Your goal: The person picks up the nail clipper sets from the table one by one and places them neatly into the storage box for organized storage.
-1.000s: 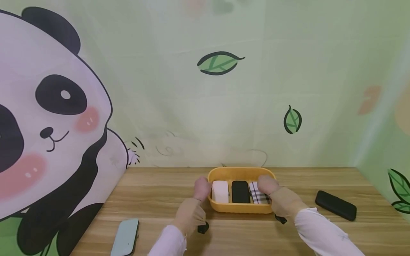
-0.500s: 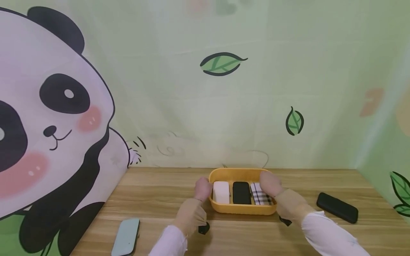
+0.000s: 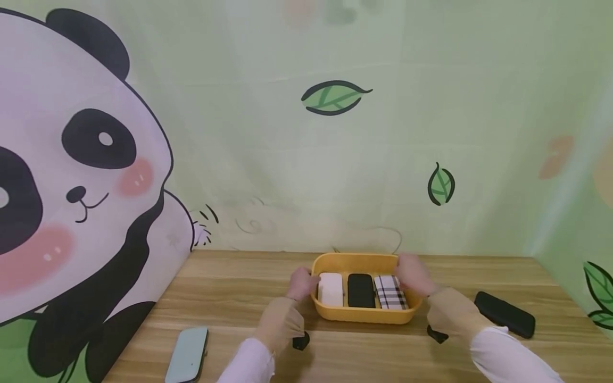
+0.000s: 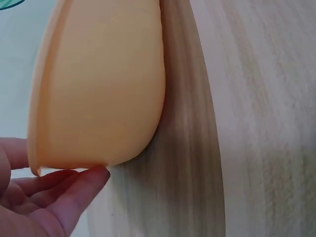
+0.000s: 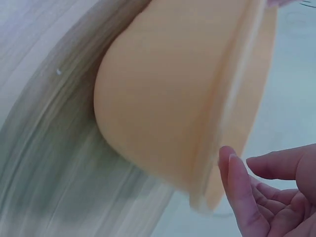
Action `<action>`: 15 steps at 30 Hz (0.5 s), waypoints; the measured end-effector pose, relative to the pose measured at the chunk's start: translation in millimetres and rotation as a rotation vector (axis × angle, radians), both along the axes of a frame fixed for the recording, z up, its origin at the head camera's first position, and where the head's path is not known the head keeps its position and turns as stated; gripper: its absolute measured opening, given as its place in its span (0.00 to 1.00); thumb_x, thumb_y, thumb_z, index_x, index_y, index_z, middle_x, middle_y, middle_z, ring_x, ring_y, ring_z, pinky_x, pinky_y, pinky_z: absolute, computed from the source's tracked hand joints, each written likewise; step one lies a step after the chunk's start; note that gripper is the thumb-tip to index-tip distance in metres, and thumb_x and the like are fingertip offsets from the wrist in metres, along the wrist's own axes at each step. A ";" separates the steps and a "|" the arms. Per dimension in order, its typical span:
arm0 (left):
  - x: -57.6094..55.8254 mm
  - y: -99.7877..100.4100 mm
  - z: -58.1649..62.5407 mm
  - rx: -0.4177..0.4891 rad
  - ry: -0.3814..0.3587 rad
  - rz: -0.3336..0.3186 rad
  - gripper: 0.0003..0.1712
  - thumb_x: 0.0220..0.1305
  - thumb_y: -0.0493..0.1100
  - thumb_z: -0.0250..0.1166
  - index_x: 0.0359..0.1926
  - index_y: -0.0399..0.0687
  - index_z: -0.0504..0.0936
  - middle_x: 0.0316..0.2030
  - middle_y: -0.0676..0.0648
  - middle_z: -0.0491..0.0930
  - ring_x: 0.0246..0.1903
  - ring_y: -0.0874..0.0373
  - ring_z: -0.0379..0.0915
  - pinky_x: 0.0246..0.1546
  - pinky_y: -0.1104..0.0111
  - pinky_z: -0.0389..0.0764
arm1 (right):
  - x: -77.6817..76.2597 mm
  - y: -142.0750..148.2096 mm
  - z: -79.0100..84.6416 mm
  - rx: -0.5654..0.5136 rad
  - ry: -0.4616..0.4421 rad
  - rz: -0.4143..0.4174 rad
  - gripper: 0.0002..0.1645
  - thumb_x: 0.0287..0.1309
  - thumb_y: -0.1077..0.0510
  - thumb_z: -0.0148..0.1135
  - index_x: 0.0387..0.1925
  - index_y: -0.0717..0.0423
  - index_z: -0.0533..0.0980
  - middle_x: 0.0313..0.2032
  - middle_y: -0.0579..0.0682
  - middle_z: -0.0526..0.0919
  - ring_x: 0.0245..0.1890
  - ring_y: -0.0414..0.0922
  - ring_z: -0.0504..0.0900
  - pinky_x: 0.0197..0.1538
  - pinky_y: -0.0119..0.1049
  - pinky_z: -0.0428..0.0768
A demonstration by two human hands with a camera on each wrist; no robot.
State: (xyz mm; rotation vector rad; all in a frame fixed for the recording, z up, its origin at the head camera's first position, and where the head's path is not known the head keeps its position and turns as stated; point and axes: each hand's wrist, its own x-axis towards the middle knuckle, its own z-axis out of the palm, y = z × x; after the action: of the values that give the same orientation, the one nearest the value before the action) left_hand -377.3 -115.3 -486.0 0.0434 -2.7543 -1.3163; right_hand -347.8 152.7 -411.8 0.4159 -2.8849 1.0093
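**Operator:** Where is the container, and how is it standing?

**Instructor:** The orange-yellow, round-cornered basket [image 3: 366,315], apparently of moulded plastic, stands upright on the wood-grain table [image 3: 239,276], near the back edge. It contains a row of three: a pale pink rectangular case [image 3: 331,290], a black rectangular case [image 3: 361,291] and a white case with dark checks [image 3: 391,292].

**Operator:** State the condition of each hand.

**Instructor:** The left hand [image 3: 301,283] pinches the basket's left end, thumb at the rim, fingers against the outside of the end wall. The right hand [image 3: 414,275] is at the right end, fingers loosely bent, with a gap between thumb and forefinger. Contact between its forefinger and the rim cannot be confirmed.

**Operator:** Expected handling properties?

**Instructor:** Judged by appearance: light, fairly stiff, slightly flexible along the walls and not fragile. The smooth outer face may slip under flat fingertips. The loose cases would probably slide if the basket were tilted.

**Operator:** Recommended holding points?

**Instructor:** Both short ends, at mid-width. Hook the fingers below the turned-out rim, thumbs over the top. A one-ended hold would likely pivot the load.
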 end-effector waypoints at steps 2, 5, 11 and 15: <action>10.9 1.6 14.9 0.010 -0.030 -0.016 0.12 0.59 0.38 0.58 0.24 0.32 0.76 0.16 0.45 0.70 0.14 0.56 0.67 0.16 0.66 0.73 | -7.2 3.8 -1.5 -0.043 -0.081 -0.066 0.10 0.54 0.72 0.46 0.19 0.64 0.67 0.13 0.53 0.71 0.12 0.43 0.71 0.18 0.34 0.74; -7.9 -2.2 -7.5 0.020 0.067 -0.040 0.18 0.60 0.46 0.58 0.22 0.35 0.75 0.16 0.47 0.68 0.13 0.56 0.65 0.14 0.66 0.70 | -10.4 13.5 1.5 -0.067 -0.146 -0.117 0.07 0.57 0.70 0.49 0.23 0.68 0.67 0.15 0.55 0.72 0.14 0.46 0.73 0.20 0.36 0.76; 16.1 19.8 33.4 -0.058 0.225 0.104 0.16 0.58 0.39 0.59 0.37 0.24 0.72 0.34 0.33 0.68 0.36 0.41 0.67 0.37 0.55 0.71 | -7.5 41.1 12.1 -0.113 -0.195 -0.163 0.07 0.58 0.69 0.50 0.29 0.74 0.69 0.17 0.55 0.74 0.16 0.44 0.75 0.22 0.35 0.78; 43.0 42.7 66.3 -0.002 0.349 0.110 0.22 0.57 0.33 0.58 0.50 0.22 0.66 0.42 0.32 0.63 0.43 0.42 0.61 0.42 0.56 0.68 | -9.0 59.4 15.0 -0.121 -0.192 -0.172 0.08 0.57 0.69 0.50 0.26 0.74 0.70 0.15 0.53 0.74 0.15 0.43 0.75 0.22 0.35 0.78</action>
State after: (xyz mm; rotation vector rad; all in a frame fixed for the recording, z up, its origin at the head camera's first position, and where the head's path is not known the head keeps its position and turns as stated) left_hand -334.3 -72.6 -419.7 -0.0320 -2.4245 -1.1671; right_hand -356.8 212.1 -396.9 0.0646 -2.9370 1.2466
